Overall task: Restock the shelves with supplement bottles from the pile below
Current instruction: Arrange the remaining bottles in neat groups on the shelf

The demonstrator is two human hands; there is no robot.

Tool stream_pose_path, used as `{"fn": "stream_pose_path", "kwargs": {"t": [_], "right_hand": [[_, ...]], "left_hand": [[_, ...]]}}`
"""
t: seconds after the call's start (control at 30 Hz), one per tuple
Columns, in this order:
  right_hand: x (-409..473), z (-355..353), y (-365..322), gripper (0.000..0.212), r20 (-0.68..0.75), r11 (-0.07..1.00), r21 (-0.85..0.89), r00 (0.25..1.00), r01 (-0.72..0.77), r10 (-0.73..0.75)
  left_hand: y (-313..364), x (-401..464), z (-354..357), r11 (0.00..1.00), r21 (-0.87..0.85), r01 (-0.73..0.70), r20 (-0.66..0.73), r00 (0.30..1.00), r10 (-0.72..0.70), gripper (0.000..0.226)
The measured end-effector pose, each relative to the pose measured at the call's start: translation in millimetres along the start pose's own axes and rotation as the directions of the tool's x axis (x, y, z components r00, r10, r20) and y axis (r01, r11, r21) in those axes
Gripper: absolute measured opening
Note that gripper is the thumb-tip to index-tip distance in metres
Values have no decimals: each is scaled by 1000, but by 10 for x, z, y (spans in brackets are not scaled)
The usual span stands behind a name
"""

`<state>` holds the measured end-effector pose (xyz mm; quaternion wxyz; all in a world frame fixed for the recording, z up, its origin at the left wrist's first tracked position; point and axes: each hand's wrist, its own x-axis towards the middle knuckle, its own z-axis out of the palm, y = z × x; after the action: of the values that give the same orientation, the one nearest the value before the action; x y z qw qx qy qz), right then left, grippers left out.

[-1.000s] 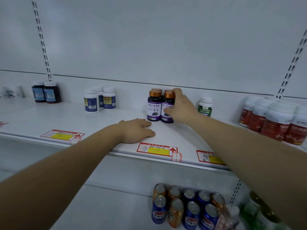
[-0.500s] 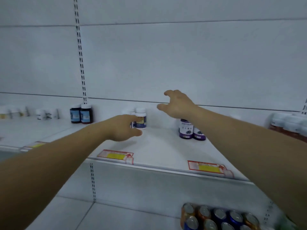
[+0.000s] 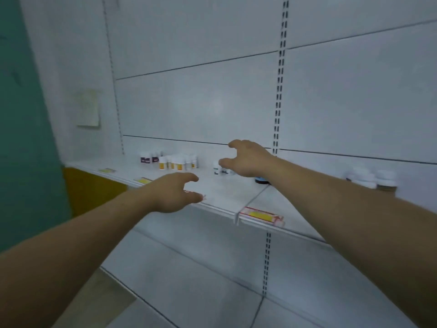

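Both hands are hovering over the shelf (image 3: 220,192), neither one holding anything. The left hand (image 3: 173,192) is hanging low over the front lip, fingers loosely spread and pointing left-forward, nothing between them. The right hand (image 3: 248,158) is sitting higher and deeper in, thumb and forefinger gaping in a C-shape, palm facing left.

The relation that matters: the small white bottle (image 3: 216,168) is standing upright just left of the right hand's thumb, near the gap of that C, so the right hand is the nearer one by far. Its long axis is running vertical, so a sideways wrap looks like the fit (judgement, not seen). Whether the thumb is touching it is too blurred to tell. The left hand is lying forward of it, toward the shelf edge, well short.

Further left along the shelf the yellow-label bottles (image 3: 177,163) are clustering with the dark-label bottles (image 3: 148,159) behind; both groups are lying well apart from either hand. A dark bottle (image 3: 262,180) is peeking out under the right wrist. White-capped bottles (image 3: 369,178) are standing off to the right. The pile below is not showing in this view, so restocking progress is hard to judge.
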<state>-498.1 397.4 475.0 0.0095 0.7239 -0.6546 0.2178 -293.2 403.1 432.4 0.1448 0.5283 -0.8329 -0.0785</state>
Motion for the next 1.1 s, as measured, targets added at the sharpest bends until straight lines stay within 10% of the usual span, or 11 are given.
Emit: {"fn": "stream_pose_path", "kwargs": {"t": [0.63,1.1], "right_hand": [[2844,1683,-1476,64,118,972,-86,971,220,-210],[4082,2232,-1749,70,71,984,-148,992,-95,106]], "left_hand": [[-2677,1468,-343,975,-50,216,-66,973,-219,58],[-4256,3044,-541,1000,19,-20,53,998,18,63]]}}
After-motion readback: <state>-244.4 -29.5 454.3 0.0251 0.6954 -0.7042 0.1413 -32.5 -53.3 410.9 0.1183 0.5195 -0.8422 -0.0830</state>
